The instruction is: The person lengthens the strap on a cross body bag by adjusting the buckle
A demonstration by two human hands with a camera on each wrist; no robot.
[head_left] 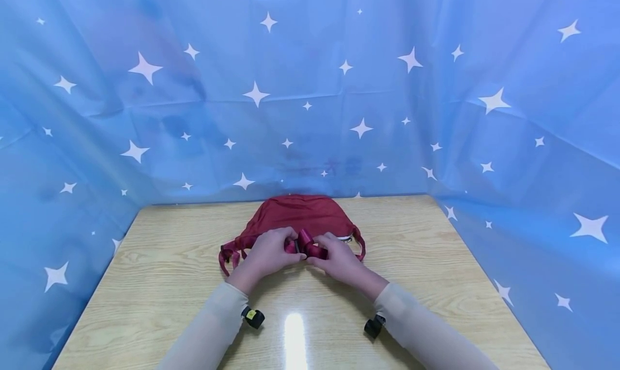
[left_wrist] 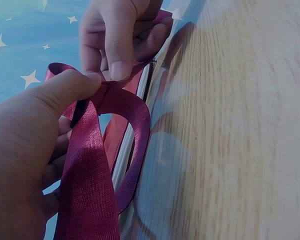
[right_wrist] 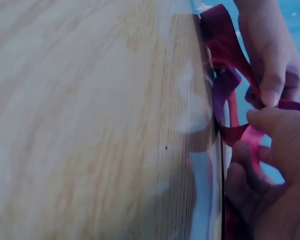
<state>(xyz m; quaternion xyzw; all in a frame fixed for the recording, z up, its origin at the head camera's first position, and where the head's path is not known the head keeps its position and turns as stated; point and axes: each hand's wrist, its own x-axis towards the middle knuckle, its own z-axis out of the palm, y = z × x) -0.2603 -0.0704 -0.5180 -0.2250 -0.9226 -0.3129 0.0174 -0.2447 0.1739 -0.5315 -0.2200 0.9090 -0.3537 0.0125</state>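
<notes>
A dark red fabric bag (head_left: 300,214) lies near the back of the table, its strap toward me. My left hand (head_left: 271,250) pinches the red webbing strap (left_wrist: 87,170) between thumb and fingers, beside a small black piece (left_wrist: 80,112) mostly covered by the strap. Opposite it, my right hand (head_left: 341,260) pinches the same strap with thumb and forefinger. The two thumbs nearly meet in the right wrist view, where strap loops (right_wrist: 225,40) hang around the fingers. A curved strap loop (left_wrist: 140,130) stands below the hands, before the bag's whitish edge (left_wrist: 122,155).
The wood-grain table (head_left: 194,305) has a bright light reflection (head_left: 295,340) at its front. A blue curtain with white stars (head_left: 310,90) encloses the back and sides. More strap ends (head_left: 227,254) lie at the bag's left corner.
</notes>
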